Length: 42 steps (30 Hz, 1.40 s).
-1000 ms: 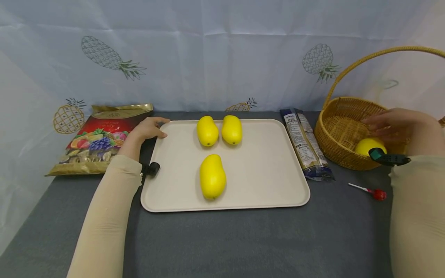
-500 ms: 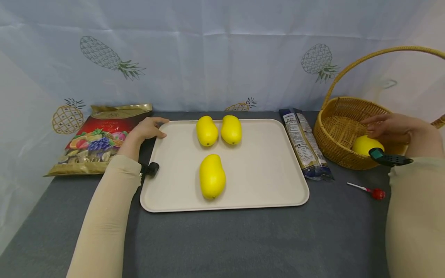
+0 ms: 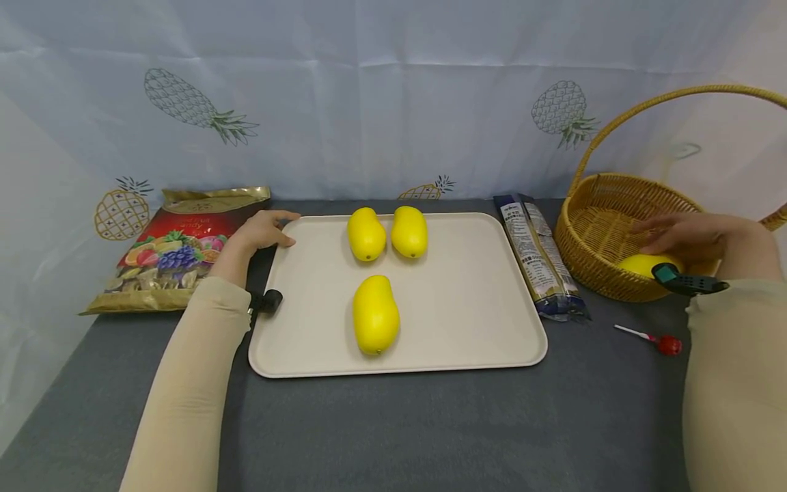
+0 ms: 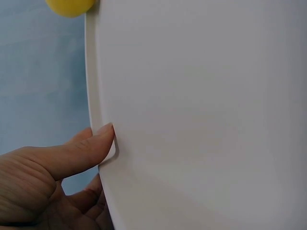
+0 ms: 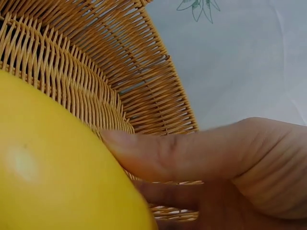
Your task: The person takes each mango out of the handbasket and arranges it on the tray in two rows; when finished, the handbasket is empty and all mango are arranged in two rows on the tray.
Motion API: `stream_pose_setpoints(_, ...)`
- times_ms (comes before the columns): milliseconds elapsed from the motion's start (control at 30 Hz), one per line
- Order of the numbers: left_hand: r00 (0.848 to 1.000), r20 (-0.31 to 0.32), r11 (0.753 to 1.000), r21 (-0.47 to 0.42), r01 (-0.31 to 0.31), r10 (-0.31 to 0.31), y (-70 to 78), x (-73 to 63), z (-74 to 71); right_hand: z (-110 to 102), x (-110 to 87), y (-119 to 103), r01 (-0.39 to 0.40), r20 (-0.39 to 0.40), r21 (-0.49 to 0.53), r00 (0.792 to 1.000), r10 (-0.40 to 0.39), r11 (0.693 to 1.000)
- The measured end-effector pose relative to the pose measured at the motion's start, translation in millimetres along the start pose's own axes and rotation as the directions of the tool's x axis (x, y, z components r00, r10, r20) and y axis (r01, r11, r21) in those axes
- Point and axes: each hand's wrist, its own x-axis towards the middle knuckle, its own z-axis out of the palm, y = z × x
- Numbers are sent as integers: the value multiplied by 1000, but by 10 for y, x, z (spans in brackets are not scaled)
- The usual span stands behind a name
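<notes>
My left hand [image 3: 261,231] holds the cream tray [image 3: 467,294] by its far left corner. In the left wrist view the thumb lies over the tray's rim [image 4: 94,96], with the other fingers beneath. Three yellow mangoes sit on the tray: a left rear one [image 3: 367,234], a right rear one [image 3: 409,232] and a front one [image 3: 376,314]. At the right, my right hand [image 3: 695,232] reaches inside the wicker basket [image 3: 581,249] and grips another mango [image 5: 57,163]. Its thumb is against the mango's side, while its other fingers pass partly out of sight behind.
A red and gold candy bag [image 3: 184,253] leans left of the tray. Between tray and basket lies a slim blue and white packet [image 3: 541,256]. A red lollipop [image 3: 667,344] is in front of the basket, whose tall handle [image 3: 664,102] arches overhead.
My right hand has lowered onto the mango in the basket, and more of that mango is now covered. The left hand and the tray have stayed put.
</notes>
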Motion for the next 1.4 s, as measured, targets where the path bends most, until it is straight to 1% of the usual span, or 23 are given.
stream_pose_setpoints(67,1000,0,1000,0,-1,1,-2,-1,5,32,-8,-41,-36,20,32,999,35,999)
stream_pose_setpoints(133,1000,3,1000,-1,-1,1,-1,-5,7,63,-22,-81,-90,30,95,996,88,991)
stream_pose_setpoints(200,1000,5,1000,-1,-2,2,1,-9,6,82,-34,-112,-111,41,121,993,106,987)
stream_pose_setpoints(233,1000,6,1000,-2,-1,1,3,-11,4,87,-41,-125,-107,42,112,994,103,988)
stream_pose_setpoints(300,1000,6,1000,-5,0,0,12,-12,-1,88,-51,-141,-88,36,86,996,86,992)
stream_pose_setpoints(400,1000,4,1000,-6,4,-4,25,-17,-9,75,-57,-138,-38,39,62,999,35,997)
stream_pose_setpoints(500,1000,2,1000,4,8,-8,30,-21,-15,52,-47,-105,-8,42,84,999,5,996)
stream_pose_setpoints(633,1000,1,1000,21,7,-7,20,-21,-15,11,-20,-43,41,32,34,999,-42,999)
stream_pose_setpoints(733,1000,-3,1000,26,6,-6,9,-20,-13,-16,1,-4,90,66,-27,994,-88,996)
stream_pose_setpoints(833,1000,-6,999,32,4,-4,-1,-16,-9,-29,20,23,133,154,17,979,-134,991)
stream_pose_setpoints(933,1000,-6,999,35,3,-3,-9,-12,-5,-21,29,44,160,234,101,956,-179,982)
stream_pose_setpoints(1000,1000,-5,999,33,2,-2,-12,-10,-4,-15,37,61,181,270,147,938,-215,973)
stream_pose_setpoints(1100,1000,-5,999,34,3,-3,-17,-5,-1,-12,52,86,243,310,182,905,-291,953)
stream_pose_setpoints(1167,1000,-5,999,38,3,-2,-19,-5,1,-15,68,93,274,332,195,885,-326,942)
stream_pose_setpoints(1200,1000,-5,999,38,3,-3,-20,-4,3,-17,74,94,284,340,192,879,-335,939)
stream_pose_setpoints(1300,1000,-6,999,39,3,-3,-21,-4,3,-17,87,78,305,342,152,876,-340,940)
stream_pose_setpoints(1400,1000,-5,999,37,7,-7,-15,-6,-2,-21,92,61,303,342,112,882,-323,946)
